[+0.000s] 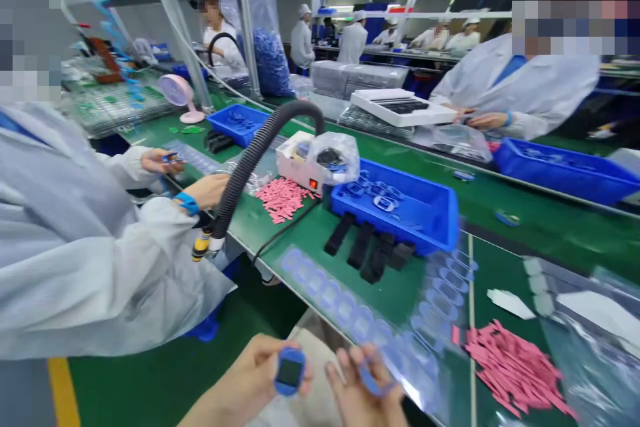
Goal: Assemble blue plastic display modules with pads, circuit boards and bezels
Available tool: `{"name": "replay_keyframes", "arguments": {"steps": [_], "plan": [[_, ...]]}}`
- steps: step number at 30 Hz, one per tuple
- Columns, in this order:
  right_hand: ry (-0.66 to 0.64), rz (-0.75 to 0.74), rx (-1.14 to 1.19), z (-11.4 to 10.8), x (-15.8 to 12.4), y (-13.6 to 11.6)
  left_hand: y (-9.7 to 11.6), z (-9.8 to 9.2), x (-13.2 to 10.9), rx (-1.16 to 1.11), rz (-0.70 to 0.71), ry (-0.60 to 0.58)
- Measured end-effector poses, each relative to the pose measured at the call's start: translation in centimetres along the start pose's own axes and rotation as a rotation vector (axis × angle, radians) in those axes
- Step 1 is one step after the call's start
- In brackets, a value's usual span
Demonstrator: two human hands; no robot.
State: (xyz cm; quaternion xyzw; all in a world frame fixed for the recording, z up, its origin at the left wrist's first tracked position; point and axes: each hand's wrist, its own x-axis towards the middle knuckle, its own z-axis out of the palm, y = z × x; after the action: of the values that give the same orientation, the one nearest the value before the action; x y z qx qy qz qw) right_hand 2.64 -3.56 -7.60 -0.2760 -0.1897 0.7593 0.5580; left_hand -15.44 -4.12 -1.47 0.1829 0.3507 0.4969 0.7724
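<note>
My left hand [253,367] is closed on a small blue rounded part with a dark square face [290,372], held upright over my lap near the bench edge. Just to its right, my right hand [347,390] grips a thin blue curved frame [371,380] between thumb and fingers; its far side is partly hidden by the fingers. The two parts are apart. Closest to my right hand on the green bench lies a clear strip of bluish ring-shaped pieces [345,307]. Another such strip [440,293] runs off to the right.
A blue bin [440,217] holds blue frames, with black blocks [375,257] before it. Pink strips [515,363] lie in a pile at right. A black flexible hose [245,167] arches beside a white box [295,170]. A co-worker's sleeve [165,247] is at left.
</note>
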Motion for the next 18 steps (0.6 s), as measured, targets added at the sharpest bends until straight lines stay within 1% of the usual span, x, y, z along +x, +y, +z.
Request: {"name": "replay_keyframes", "arguments": {"steps": [1, 2, 4, 7, 9, 11, 14, 16, 18], "plan": [[-0.049, 0.134, 0.106, 1.7, 1.6, 1.8, 0.3, -1.8, -1.3, -0.101, -0.012, 0.072], [-0.098, 0.231, 0.165, 3.5, 3.2, 3.5, 0.6, -3.5, -2.6, -0.176, -0.022, 0.153], [-0.176, 0.347, 0.155, 6.6, 6.6, 7.0, 0.8, -6.2, -4.6, -0.267, -0.014, 0.267], [-0.257, 0.461, 0.147, 10.1, 10.9, 11.5, 1.2, -9.4, -6.3, -0.311, 0.061, 0.371], [-0.3, 0.515, 0.15, 11.7, 12.8, 13.9, 1.7, -11.3, -6.6, -0.314, 0.123, 0.416], [-0.346, 0.573, 0.146, 12.9, 13.6, 15.8, 2.4, -13.1, -6.7, -0.317, 0.172, 0.45], [-0.392, 0.64, 0.129, 14.2, 13.6, 17.7, 4.0, -15.4, -6.7, -0.319, 0.221, 0.481], [-0.399, 0.656, 0.117, 14.6, 13.3, 18.5, 5.1, -16.3, -6.7, -0.315, 0.24, 0.494], [-0.394, 0.664, 0.097, 14.5, 13.0, 19.0, 6.2, -16.8, -6.7, -0.312, 0.249, 0.512]]}}
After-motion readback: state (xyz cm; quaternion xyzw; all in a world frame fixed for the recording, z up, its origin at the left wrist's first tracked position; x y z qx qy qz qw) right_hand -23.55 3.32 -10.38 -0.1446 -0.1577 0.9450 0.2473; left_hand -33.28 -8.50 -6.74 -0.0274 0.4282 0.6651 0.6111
